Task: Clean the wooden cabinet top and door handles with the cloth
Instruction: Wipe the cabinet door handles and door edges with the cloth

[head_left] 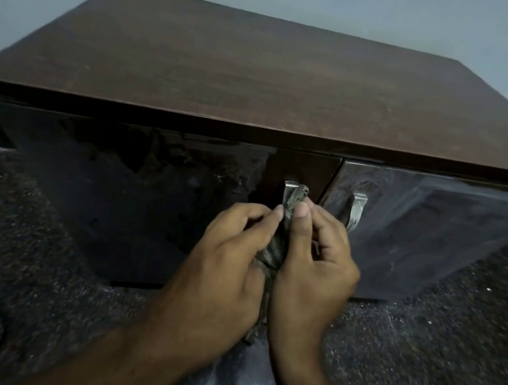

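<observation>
1. While the cabinet top point(265, 76) lies bare, both hands are held low at the front of the wooden cabinet point(142, 207), so the step in hand is judged to be the handle cleaning.
2. The cloth point(287, 218), grey and bunched into a strip, is found against the left door handle point(289, 189), between the two hands; its upper end is draped over the handle's top and its tail hangs down between the wrists.
3. The cloth is pinched by the left hand point(232, 256) between thumb and curled fingers, just left of the handle.
4. The cloth is likewise gripped by the right hand point(316, 256), its thumb pressed on the fabric from the right and its fingers curled behind.
5. The right door handle point(356, 212) is seen just right of the hands, untouched, with dull smears on its metal.
6. Whether the cloth is looped behind the left handle cannot be told, since that part is hidden by the fingers.
7. The next move is judged to call for the strip to be drawn along the left handle under tension, then carried across to the right handle.
8. Whether the top has been wiped cannot be told.
</observation>
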`<state>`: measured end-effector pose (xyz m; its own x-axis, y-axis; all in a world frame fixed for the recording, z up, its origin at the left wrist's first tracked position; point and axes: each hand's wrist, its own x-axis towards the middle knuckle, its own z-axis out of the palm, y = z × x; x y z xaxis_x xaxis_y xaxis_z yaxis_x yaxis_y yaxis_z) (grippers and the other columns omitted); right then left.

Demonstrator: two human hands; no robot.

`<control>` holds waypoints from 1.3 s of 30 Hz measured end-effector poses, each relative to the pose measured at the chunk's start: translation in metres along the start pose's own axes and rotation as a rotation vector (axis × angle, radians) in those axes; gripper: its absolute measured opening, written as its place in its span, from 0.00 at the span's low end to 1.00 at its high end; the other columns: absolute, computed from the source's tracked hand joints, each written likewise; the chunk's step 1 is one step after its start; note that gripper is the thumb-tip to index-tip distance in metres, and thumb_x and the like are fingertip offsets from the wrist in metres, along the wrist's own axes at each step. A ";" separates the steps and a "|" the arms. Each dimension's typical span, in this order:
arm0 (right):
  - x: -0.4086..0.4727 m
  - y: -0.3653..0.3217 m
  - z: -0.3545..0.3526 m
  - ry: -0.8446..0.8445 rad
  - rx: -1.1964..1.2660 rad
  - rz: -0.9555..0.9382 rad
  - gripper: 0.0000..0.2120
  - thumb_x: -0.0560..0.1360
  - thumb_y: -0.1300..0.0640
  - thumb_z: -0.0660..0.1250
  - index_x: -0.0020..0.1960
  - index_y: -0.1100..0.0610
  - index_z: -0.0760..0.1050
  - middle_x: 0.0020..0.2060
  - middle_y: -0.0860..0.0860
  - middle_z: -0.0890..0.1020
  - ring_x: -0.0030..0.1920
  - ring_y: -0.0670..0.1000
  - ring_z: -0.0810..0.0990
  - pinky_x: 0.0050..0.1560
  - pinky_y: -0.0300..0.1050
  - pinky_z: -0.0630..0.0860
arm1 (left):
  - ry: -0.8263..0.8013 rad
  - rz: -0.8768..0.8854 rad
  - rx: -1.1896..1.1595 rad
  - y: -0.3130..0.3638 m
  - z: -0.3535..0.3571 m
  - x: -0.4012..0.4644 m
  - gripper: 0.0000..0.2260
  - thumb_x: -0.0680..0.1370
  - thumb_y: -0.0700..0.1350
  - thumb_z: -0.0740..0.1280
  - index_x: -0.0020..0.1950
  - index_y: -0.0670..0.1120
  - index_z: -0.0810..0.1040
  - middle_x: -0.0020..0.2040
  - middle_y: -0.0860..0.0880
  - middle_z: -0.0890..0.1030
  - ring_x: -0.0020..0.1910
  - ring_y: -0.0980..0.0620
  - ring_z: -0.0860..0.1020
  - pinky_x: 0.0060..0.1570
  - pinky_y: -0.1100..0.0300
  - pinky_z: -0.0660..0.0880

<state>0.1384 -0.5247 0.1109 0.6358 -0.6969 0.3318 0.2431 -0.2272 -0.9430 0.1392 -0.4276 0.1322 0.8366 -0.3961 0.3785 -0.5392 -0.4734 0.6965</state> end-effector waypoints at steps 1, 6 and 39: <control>-0.004 0.005 -0.001 -0.024 -0.043 -0.025 0.10 0.78 0.54 0.69 0.55 0.57 0.84 0.50 0.46 0.83 0.54 0.43 0.82 0.52 0.32 0.77 | -0.003 0.001 0.002 0.000 0.000 0.000 0.26 0.76 0.32 0.62 0.73 0.48 0.70 0.64 0.56 0.71 0.65 0.59 0.70 0.63 0.72 0.66; 0.004 0.017 -0.011 -0.172 -0.118 -0.052 0.09 0.80 0.61 0.66 0.56 0.59 0.83 0.51 0.48 0.81 0.54 0.42 0.80 0.52 0.28 0.74 | -0.017 0.003 0.053 0.001 -0.001 0.001 0.26 0.77 0.35 0.61 0.75 0.47 0.66 0.65 0.56 0.70 0.67 0.58 0.68 0.65 0.71 0.65; -0.003 0.014 -0.003 -0.006 -0.084 0.283 0.06 0.71 0.57 0.78 0.41 0.54 0.81 0.33 0.47 0.84 0.33 0.43 0.82 0.31 0.33 0.76 | 0.003 -0.320 -0.428 0.005 -0.017 0.011 0.32 0.71 0.27 0.62 0.67 0.57 0.75 0.57 0.62 0.82 0.46 0.68 0.78 0.48 0.64 0.72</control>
<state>0.1380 -0.5279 0.0962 0.6743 -0.7364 0.0555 -0.0055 -0.0802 -0.9968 0.1469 -0.4208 0.1506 0.9534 -0.2819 0.1078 -0.1699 -0.2062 0.9636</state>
